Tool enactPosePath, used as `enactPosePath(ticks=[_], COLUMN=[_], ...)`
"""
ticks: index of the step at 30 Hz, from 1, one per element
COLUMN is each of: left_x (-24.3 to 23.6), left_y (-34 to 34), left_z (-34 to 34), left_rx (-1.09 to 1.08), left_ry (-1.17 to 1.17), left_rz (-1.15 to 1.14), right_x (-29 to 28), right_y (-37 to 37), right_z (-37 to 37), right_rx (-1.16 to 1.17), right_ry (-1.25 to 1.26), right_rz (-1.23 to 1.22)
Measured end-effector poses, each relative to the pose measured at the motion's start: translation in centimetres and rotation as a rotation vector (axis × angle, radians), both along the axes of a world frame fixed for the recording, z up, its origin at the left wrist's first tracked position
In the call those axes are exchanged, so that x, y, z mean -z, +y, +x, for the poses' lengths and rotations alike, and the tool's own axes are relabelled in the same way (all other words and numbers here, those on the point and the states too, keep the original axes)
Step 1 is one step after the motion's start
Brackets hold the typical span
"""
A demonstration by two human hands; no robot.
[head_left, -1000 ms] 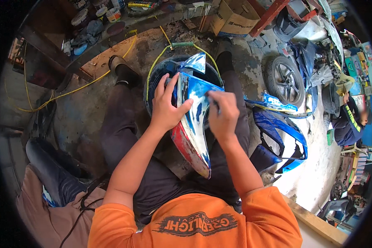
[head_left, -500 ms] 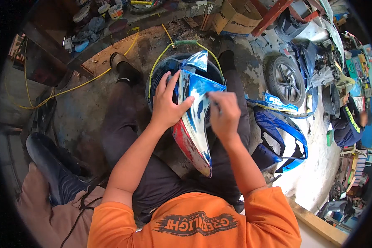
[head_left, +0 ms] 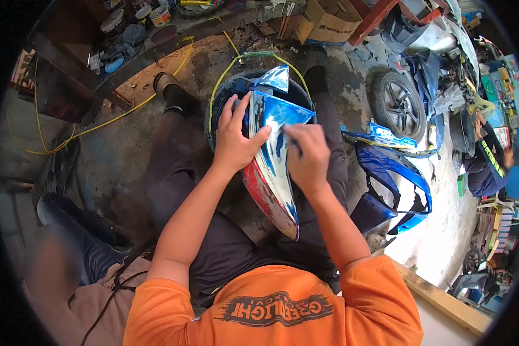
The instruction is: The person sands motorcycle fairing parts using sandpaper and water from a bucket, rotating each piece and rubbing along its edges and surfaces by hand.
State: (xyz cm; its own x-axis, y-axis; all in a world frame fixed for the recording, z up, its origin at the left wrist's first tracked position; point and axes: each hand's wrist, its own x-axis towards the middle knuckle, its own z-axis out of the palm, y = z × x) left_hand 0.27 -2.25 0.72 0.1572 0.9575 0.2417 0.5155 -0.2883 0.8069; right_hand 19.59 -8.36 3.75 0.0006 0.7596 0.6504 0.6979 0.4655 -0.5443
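A motorbike fairing panel point(head_left: 275, 190), blue, white and scuffed red, lies tilted over a dark bucket point(head_left: 236, 79) between my legs. A smaller blue-and-white piece point(head_left: 275, 78) rests at the bucket's top. My left hand point(head_left: 235, 144) grips the panel's left edge, fingers over the side and thumb on the face. My right hand point(head_left: 308, 153) presses on the painted face with curled fingers; what they hold, if anything, is hidden.
Blue body panels point(head_left: 415, 193) and a wheel point(head_left: 398, 106) lie to my right. A co-worker point(head_left: 485, 167) works at far right; another person point(head_left: 81, 282) is at lower left. Yellow hose point(head_left: 81, 131), paint pots point(head_left: 112, 20) and a cardboard box point(head_left: 328, 23) surround me.
The panel and my left hand have shifted slightly up, away from me. My curled right hand has moved a little on the surface. The person at lower left has leaned further into view.
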Motion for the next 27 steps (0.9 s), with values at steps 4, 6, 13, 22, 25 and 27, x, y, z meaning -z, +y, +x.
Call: enactPosePath(ticks=[4, 6, 13, 22, 25, 27], left_x=[0.0, -0.3, 2.0, 1.2, 0.9, 0.5], left_y=[0.1, 0.1, 0.3, 0.5, 0.3, 0.4], left_z=[-0.3, 0.0, -1.1, -1.3, -0.5, -0.4], left_rx=[0.008, 0.02, 0.022, 0.052, 0.028, 0.041], left_ry=[-0.032, -0.011, -0.116, -0.063, 0.043, 0.058], left_rz=[0.006, -0.011, -0.021, -0.047, 0.036, 0.035], right_x=[-0.4, 0.2, -0.9, -0.2, -0.5, 0.0], right_y=[-0.2, 1.1, 0.4, 1.3, 2.4, 2.2], right_z=[0.6, 2.3, 2.2, 3.2, 4.0, 3.4], right_rx=[-0.058, 0.054, -0.177, -0.127, 0.011, -0.086], right_ry=[-0.03, 0.028, -0.098, -0.058, 0.007, -0.048], right_rz=[-0.021, 0.037, 0.054, 0.098, 0.104, 0.108])
